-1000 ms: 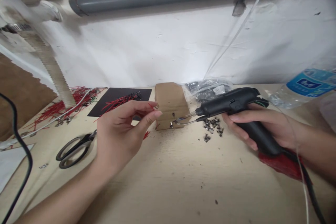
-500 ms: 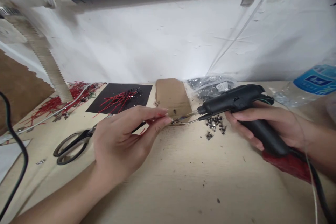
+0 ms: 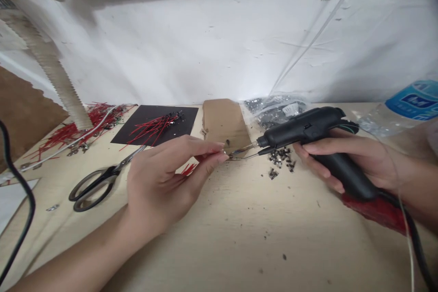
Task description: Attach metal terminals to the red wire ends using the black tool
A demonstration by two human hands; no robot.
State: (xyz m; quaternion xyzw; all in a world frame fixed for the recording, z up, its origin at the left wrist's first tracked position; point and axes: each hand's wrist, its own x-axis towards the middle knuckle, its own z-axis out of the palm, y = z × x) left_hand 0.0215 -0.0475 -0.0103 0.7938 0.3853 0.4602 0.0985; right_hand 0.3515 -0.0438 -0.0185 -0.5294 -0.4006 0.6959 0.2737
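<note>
My left hand (image 3: 171,178) is closed in a pinch, thumb against forefinger, on a thin red wire that is mostly hidden by the fingers. A tiny shiny piece shows at its fingertips, close to the metal tip (image 3: 243,149) of a black soldering gun (image 3: 304,127). A thin curved metal tube (image 3: 244,158) runs under that tip; whether it touches the piece is too small to tell. Wrapped round the gun's handle is my right hand (image 3: 362,159). Beneath the tip lies a scorched cardboard piece (image 3: 226,121). More red wires (image 3: 188,169) show behind the left thumb.
Black-handled scissors (image 3: 94,187) lie left of my left hand. Red wires with small ends rest on a black sheet (image 3: 123,123), beside a larger red wire pile (image 3: 68,134). Small metal parts (image 3: 282,159) lie below the gun, a plastic bag (image 3: 277,107) behind it, a bottle (image 3: 410,102) at right.
My left hand has shifted slightly right, bringing its fingertips nearer the soldering gun's tip. Red wires behind the thumb show more. The right hand keeps its hold, and the view has shifted a little.
</note>
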